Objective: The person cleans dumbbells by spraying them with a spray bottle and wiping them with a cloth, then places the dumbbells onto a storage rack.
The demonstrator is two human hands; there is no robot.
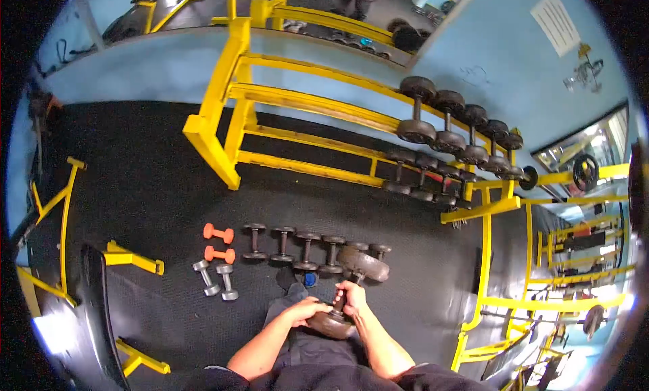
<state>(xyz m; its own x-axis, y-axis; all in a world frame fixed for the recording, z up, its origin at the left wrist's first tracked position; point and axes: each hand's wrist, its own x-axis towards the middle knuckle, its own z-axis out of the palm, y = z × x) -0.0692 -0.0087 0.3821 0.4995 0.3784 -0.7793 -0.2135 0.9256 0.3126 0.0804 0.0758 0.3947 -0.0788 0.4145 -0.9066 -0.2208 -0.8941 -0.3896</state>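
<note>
A large dark dumbbell [365, 265] is held tilted in front of my body, one round end close to my lap and the other farther out. My right hand [351, 298] is wrapped around its handle. Against the near end lies my left hand [307, 312], gripping the edge with its fingers by the handle. Beyond, a row of several dark dumbbells [307, 251] stands on the black floor, partly hidden by the held one. To the left are two orange dumbbells [219, 255] and two grey dumbbells [227, 283].
A yellow rack [297, 100] runs along the blue wall, with several dark dumbbells [448, 120] on its right part. A black padded bench [98, 316] with yellow legs stands at left. Yellow frames [547, 302] with barbells fill the right side. Mirrors hang on the walls.
</note>
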